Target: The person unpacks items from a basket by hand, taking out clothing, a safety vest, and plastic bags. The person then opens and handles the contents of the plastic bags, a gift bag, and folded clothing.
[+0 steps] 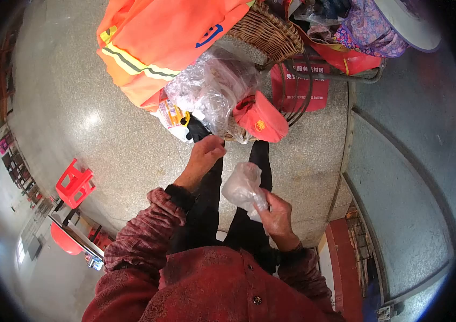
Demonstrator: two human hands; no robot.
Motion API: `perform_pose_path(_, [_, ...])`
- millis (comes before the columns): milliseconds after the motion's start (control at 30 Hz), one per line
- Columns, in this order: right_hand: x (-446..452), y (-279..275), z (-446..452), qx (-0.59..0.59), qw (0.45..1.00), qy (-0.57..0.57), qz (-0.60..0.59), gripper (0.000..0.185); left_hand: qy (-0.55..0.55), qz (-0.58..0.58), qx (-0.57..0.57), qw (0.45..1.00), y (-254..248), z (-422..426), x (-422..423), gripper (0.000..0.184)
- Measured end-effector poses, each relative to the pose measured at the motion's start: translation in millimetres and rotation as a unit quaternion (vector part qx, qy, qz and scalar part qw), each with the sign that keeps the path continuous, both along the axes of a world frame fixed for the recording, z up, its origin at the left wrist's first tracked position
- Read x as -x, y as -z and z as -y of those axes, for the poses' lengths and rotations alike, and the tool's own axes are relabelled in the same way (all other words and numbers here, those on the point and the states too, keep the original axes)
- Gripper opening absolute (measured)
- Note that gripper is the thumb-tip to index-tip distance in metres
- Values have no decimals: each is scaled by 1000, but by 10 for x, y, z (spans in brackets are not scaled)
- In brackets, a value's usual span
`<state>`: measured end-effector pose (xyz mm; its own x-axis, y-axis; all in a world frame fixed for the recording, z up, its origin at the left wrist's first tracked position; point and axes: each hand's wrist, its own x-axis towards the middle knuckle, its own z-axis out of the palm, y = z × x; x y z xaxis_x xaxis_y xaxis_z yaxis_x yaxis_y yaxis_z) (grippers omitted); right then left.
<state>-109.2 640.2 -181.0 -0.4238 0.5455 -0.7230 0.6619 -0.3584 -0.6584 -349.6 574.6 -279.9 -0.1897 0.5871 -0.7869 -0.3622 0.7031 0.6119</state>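
Observation:
My right hand [278, 219] is closed on a crumpled, clear plastic bag [243, 188], which hangs in front of my legs. Fingers curled together, my left hand [205, 155] is beside a black item [198, 129] at the near edge of a pile; whatever it may hold is hidden. The pile has a large clear plastic bag [212, 86], a red cap [262, 118] with a yellow emblem, and an orange reflective garment [158, 48]. A white and orange packet [172, 115] lies left of the black item.
Behind the pile is a wicker basket [271, 35]. A red bag with white writing [300, 86] and a purple patterned cloth [370, 29] are to its right. A red stool [75, 182] stands on the left floor. Grey metal panels [400, 198] line the right side.

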Motion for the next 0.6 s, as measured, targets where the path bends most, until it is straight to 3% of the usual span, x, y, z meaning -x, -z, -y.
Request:
perform_pose_path(33, [-42,19,58,0,1000,0,0,32,0,0,0,1000,-17,-139,15,30])
perform_pose_path(67, [-97,60,139,-8,1000,-1,-8,31,109,-190,-40,975,-23,-288,-6,31])
perform_pose_path(100, [-133,86,187,-15,1000,-3,-16,30,212,-370,-78,901,-51,-466,-13,32])
perform_pose_path(133, [-123,71,190,-1,999,19,-33,29,276,-417,-131,856,-46,-627,12,33])
perform_pose_path(167, [-126,53,179,-2,999,20,-32,29,276,-416,-131,856,63,-713,4,33])
perform_pose_path(233, [-133,35,161,32,998,29,-35,29,400,-471,-226,753,317,-834,-20,32])
perform_pose_path(267, [-136,58,176,32,998,30,-35,29,494,-438,-190,727,427,-869,-24,33])
perform_pose_path(300, [-138,91,200,23,998,40,-32,29,495,-438,-190,726,487,-866,-19,33])
perform_pose_path(367, [-181,177,254,14,998,52,-30,29,534,-496,-132,672,600,-838,18,32])
perform_pose_path(433, [-285,269,303,32,997,55,-45,35,550,-532,-15,644,747,-741,205,30])
perform_pose_path(500, [-354,319,324,22,998,48,-27,35,528,-535,42,658,867,-585,470,27])
perform_pose_path(600, [-425,413,381,20,998,57,-15,34,511,-552,30,659,715,-617,590,20])
